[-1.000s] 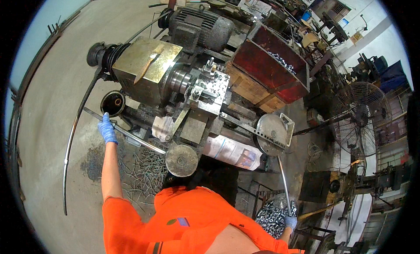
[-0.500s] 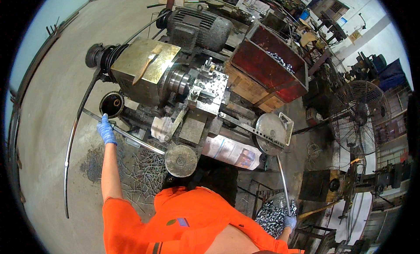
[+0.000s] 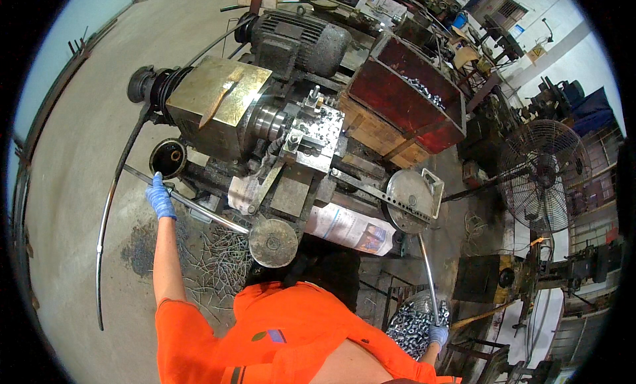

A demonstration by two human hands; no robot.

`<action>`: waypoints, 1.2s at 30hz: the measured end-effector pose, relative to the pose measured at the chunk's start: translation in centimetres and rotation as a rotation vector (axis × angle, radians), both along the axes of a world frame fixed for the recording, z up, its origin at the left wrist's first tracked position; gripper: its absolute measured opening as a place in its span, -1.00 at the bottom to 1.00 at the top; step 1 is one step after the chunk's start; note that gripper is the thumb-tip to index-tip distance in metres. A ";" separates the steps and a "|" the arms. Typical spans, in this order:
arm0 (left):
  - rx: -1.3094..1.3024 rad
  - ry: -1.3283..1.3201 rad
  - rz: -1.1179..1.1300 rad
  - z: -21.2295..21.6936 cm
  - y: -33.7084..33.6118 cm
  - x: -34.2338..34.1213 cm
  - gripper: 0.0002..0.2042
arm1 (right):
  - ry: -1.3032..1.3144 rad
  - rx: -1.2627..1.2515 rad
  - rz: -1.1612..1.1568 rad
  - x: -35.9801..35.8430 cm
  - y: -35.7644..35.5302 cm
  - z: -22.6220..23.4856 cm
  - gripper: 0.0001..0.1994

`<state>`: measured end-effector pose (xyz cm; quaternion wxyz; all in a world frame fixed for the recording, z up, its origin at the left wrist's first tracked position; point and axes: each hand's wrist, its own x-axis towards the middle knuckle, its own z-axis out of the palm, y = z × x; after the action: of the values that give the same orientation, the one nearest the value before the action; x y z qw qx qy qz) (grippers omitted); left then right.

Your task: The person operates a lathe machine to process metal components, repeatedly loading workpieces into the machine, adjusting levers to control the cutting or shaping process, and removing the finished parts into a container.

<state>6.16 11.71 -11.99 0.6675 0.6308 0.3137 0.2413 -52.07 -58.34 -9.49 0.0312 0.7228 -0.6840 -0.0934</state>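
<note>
My left hand (image 3: 159, 197), in a blue glove, is closed on a long metal lever (image 3: 212, 213) that runs to a round steel disc (image 3: 273, 243) at the front of a lathe. At lower right my gloved right hand (image 3: 437, 335) is closed round the lower end of another steel lever (image 3: 429, 275), which hangs from a larger round plate (image 3: 407, 195). Between them are the lathe's chuck (image 3: 270, 123) and a chip-strewn tool slide (image 3: 315, 139). A greyish streak (image 3: 266, 160), perhaps shavings, shows below the chuck.
A red bin (image 3: 404, 96) with small metal parts stands on a wooden crate behind the slide. Beside my right hand is a basket of metal parts (image 3: 407, 328). Thin metal scraps (image 3: 222, 258) litter the floor at left. A large fan (image 3: 544, 179) stands at right.
The greyish streak below the chuck has appeared. Both hands keep their places on the levers, and the whole view has shifted very slightly.
</note>
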 end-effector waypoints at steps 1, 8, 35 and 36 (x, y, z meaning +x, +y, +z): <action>-0.007 0.002 0.001 0.3 -0.3 0.0 -0.70 | 0.011 0.019 0.014 -0.1 0.2 0.3 -0.56; -0.005 -0.024 -0.012 -0.5 0.2 0.2 -0.72 | -0.042 -0.006 -0.027 0.1 0.8 0.3 -0.52; -0.049 -0.042 -0.005 -0.5 0.1 0.3 -0.72 | -0.040 0.005 -0.046 -0.8 0.7 -0.6 -0.49; -0.048 -0.038 -0.004 -0.7 0.3 0.4 -0.72 | -0.041 0.007 -0.052 -0.7 0.9 -0.5 -0.53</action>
<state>6.52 11.98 -12.72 0.6887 0.6104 0.3056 0.2442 -52.81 -57.46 -10.00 0.0122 0.7067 -0.7026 -0.0819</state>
